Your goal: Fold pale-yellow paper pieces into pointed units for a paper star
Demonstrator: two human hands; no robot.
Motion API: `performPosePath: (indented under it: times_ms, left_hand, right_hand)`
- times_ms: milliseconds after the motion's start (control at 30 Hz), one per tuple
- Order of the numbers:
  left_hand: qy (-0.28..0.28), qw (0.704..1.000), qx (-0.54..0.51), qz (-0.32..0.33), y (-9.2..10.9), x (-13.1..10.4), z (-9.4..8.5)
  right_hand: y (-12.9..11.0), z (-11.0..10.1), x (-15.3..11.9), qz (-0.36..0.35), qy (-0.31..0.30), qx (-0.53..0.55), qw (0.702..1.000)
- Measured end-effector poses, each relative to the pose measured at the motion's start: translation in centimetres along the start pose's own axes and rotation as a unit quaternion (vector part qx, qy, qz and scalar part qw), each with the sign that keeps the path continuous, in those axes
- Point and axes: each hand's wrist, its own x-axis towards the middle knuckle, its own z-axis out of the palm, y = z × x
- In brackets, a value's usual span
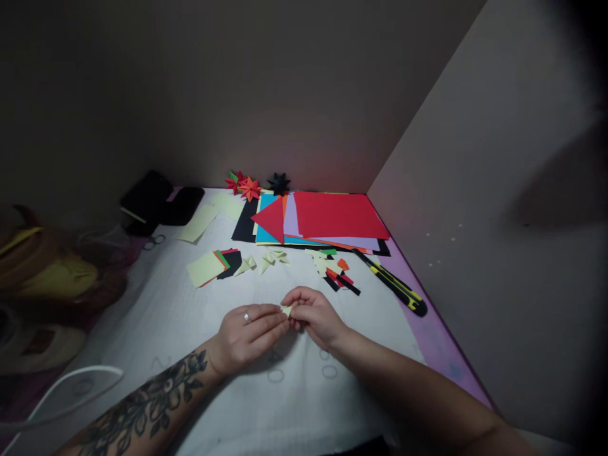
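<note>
Between both hands is a small pale yellow folded paper piece (287, 311), mostly covered by fingers. My left hand (249, 332), with a ring on one finger, is closed on its left side. From the right, my right hand (313, 316) pinches the same piece between thumb and fingers. Just beyond the hands lie several pale yellow folded paper units (268, 260). A stack of coloured paper squares (206, 269) sits to their left, pale yellow on top. Paper scraps (332, 266) in green, orange, red, black and pale yellow are scattered to the right.
A yellow and black utility knife (394, 285) lies near the right edge. Coloured sheets (342, 215) are stacked at the back, beside folded paper stars (249, 189) and a black star (279, 183). Scissors (154, 242), a black case (183, 206) and a white cable (71, 377) are on the left.
</note>
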Motion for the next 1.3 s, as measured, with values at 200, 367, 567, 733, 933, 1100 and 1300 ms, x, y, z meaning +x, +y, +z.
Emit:
performPosePath:
  times_ms: [200, 367, 567, 733, 933, 1100, 1300]
  left_hand:
    - [-0.009, 1.000, -0.003, -0.003, 0.1, 0.0, -0.3]
    - [0.025, 0.997, -0.023, -0.065, 0.2, -0.6, 0.2]
    - [0.112, 0.953, -0.146, -0.241, 0.1, -0.5, 0.5]
    - [0.120, 0.913, -0.208, -0.330, 0.1, 0.0, 0.6]
    - [0.116, 0.868, -0.260, -0.406, 0.2, -0.1, 0.9]
    - [0.115, 0.821, -0.282, -0.483, 0.5, 0.1, 0.9]
    - [0.088, 0.730, -0.299, -0.609, 1.1, 0.4, 1.3]
  right_hand:
    - [0.1, 0.0, 0.0, 0.001, 0.006, -0.004, 1.000]
    - [0.1, -0.1, -0.1, -0.003, 0.011, 0.002, 1.000]
    - [0.4, -0.4, -0.4, -0.130, 0.010, -0.113, 0.985]
    - [0.6, -0.4, -0.5, -0.191, 0.023, -0.202, 0.960]
    - [0.4, -0.3, -0.6, -0.199, 0.031, -0.235, 0.951]
    - [0.1, -0.1, -0.7, -0.196, 0.028, -0.265, 0.944]
    - [0.3, 0.0, -0.7, -0.207, 0.044, -0.328, 0.921]
